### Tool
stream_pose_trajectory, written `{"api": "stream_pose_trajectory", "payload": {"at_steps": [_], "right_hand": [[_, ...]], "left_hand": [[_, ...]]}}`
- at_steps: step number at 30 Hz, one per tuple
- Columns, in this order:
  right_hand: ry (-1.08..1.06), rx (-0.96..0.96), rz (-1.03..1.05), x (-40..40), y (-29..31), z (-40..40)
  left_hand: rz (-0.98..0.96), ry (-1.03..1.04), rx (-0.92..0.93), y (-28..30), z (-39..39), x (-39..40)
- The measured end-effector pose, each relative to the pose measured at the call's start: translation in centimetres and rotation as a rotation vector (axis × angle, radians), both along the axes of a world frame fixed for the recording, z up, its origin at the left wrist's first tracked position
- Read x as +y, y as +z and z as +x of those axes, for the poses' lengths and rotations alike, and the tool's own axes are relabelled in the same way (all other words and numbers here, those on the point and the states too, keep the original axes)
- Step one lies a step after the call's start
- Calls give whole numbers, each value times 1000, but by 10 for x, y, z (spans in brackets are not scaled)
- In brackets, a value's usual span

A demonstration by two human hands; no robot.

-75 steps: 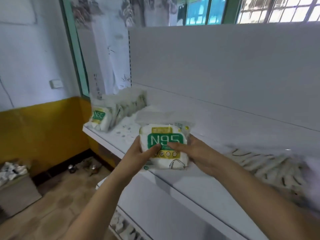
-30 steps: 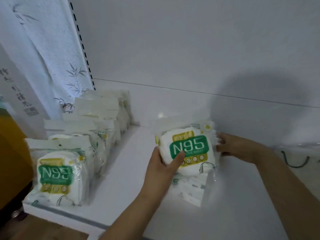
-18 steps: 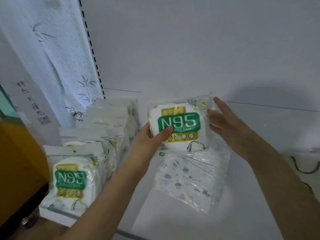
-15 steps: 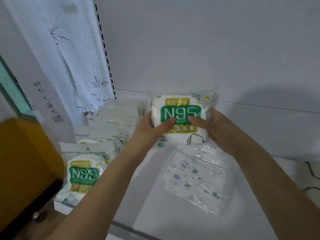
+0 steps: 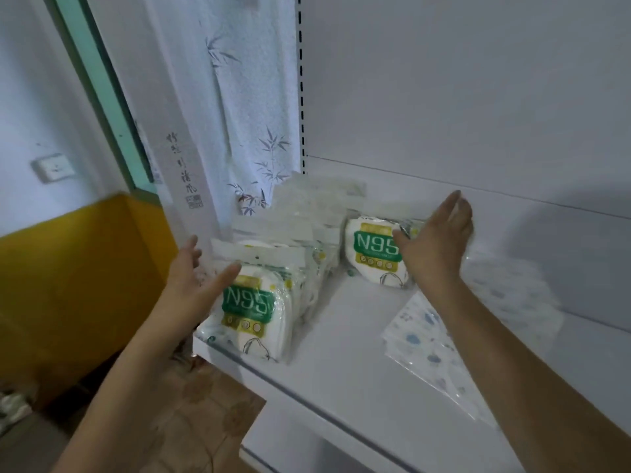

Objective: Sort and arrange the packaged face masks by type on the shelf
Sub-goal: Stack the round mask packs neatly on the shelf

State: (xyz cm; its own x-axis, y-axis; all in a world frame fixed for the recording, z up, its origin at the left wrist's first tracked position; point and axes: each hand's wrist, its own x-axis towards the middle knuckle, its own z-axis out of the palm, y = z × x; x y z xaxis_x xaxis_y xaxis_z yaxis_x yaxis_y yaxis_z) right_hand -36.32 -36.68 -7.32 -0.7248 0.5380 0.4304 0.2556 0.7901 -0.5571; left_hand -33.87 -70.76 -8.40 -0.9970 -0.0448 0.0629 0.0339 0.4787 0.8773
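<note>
A row of N95 mask packs stands upright at the left end of the white shelf, green label facing me. One more N95 pack stands further back, beside the row. My right hand is spread with straight fingers against that pack's right side. My left hand is open next to the front pack of the row, thumb at its top edge. A clear pack of blue-patterned masks lies flat on the shelf to the right.
The shelf's white back panel rises behind the packs. A bamboo-print curtain hangs at the left. Below the shelf's left end lie a yellow wall and brown floor.
Both hands held the N95 pack up in front of the back panel half a second ago. Now it stands on the shelf beside the row, and both hands have opened.
</note>
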Motion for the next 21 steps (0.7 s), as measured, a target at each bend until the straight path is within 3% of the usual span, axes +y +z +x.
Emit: {"api": "stream_pose_trajectory", "payload": {"at_steps": [2,3,6,8,14,17,21], "right_hand": [[50,218,24,-28,9,21],[152,240,-26,-44,10,32],[531,-71,-323,-105,-11,62],[661,-271,-473,-136,-33,74],[554,-240,-655,-135,-56,70],[576,-116,-672,-121,-45,83],[677,-39,-971,-91,-15,102]], "left_hand": [[31,-90,-148,-11,7,0],[53,-129,-185,-16,11,3],[85,-140,-131,-25,16,14],[91,-104,-41,-27,18,17],[111,-85,9,-20,23,12],[158,-132,70,-5,31,28],[171,-249,136,12,32,56]]}}
